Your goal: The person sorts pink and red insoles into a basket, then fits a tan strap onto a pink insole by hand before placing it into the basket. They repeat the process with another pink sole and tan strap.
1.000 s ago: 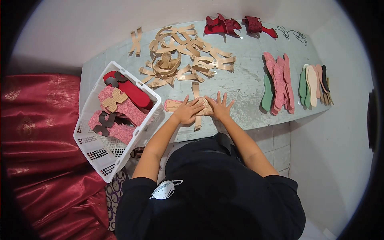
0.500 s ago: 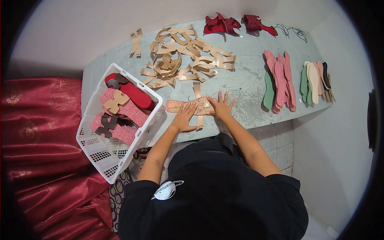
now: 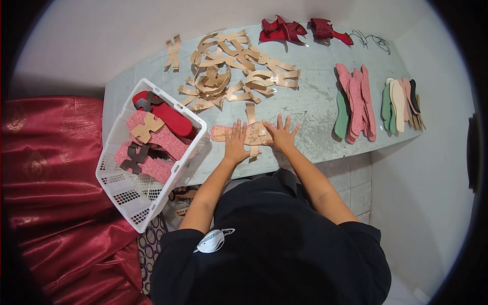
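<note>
Head view: both palms are down near the front edge of the table point(image 3: 315, 109). My left hand point(image 3: 236, 144) lies flat, fingers spread, on the pink sole point(image 3: 218, 133). My right hand point(image 3: 280, 136) is splayed on the tan strap piece point(image 3: 257, 133) crossing it. Nothing gripped, just pressing. I'd call this the pressing-down step. Any lift calls for fingers curling under an edge.

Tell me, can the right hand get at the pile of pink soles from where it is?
Probably yes. The right hand lies flat and open on the tan sole, gripping nothing, and only bare table and one flat green sole lie between it and the pink soles to its right.
</note>
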`<state>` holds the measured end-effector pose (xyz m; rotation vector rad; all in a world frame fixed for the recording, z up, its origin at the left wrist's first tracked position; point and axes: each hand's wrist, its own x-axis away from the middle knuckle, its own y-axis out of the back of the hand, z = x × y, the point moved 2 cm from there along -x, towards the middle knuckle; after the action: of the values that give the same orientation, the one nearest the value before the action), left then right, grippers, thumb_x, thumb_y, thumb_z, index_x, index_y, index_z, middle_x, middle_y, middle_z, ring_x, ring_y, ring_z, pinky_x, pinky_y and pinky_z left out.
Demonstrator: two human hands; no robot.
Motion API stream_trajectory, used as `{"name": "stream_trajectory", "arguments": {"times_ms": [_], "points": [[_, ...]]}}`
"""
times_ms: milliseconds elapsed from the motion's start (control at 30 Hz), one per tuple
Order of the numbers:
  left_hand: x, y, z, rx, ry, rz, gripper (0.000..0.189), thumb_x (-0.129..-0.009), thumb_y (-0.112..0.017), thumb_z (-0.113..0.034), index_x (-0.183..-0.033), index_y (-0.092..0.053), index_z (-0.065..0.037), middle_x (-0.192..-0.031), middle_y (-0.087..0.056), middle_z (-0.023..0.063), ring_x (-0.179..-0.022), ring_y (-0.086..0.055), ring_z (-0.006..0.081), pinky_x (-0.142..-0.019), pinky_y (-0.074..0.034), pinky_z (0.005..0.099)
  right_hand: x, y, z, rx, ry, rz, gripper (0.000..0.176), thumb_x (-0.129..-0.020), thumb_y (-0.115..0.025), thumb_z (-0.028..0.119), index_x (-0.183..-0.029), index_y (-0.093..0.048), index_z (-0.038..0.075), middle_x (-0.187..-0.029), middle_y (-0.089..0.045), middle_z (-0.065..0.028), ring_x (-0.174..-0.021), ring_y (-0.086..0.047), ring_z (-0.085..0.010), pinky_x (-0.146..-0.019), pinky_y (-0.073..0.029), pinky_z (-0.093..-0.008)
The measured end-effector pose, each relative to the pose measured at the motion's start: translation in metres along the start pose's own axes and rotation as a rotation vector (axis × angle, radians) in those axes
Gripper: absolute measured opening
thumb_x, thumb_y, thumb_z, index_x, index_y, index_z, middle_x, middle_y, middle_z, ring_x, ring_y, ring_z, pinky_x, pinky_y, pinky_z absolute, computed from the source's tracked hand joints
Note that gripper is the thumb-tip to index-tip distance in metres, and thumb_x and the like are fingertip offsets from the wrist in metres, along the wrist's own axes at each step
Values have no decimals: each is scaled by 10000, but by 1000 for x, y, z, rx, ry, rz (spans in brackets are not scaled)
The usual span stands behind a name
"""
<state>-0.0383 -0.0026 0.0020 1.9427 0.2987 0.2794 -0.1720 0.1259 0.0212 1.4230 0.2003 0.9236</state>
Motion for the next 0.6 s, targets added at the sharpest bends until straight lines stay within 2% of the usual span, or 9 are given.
{"name": "stream_trajectory", "arguments": {"times_ms": [133,333,600], "points": [[-5,-8,7,-93,-37,33,1184,-571,-628,-678,-1414,-80,-53,-1477,-52,139,-1356,-57,331,-1044,-22,558,0,-1,-1,-23,7,0,871,-569,-693,586,-1315,-250,505,-1481,-42,-126,-1336,88,-406,-923,57,-723],[-7,-7,5,2,11,44,1183,-584,-651,-645,-1414,-53,-51,-1480,-57,124,-1357,-60,321,-1041,-28,562,0,-3,-2,-37,20,-7,860,-585,-695,564,-1318,-250,498,-1481,-37,-127,-1337,75,-409,-920,27,-732],[-7,-5,2,1,46,34,1167,-588,-558,-725,-1414,-81,-54,-1482,-61,114,-1363,-50,293,-1052,-14,536,0,-2,-2,-40,29,9,862,-598,-692,555,-1325,-235,497,-1480,-23,-135,-1335,71,-415,-918,17,-735]]}}
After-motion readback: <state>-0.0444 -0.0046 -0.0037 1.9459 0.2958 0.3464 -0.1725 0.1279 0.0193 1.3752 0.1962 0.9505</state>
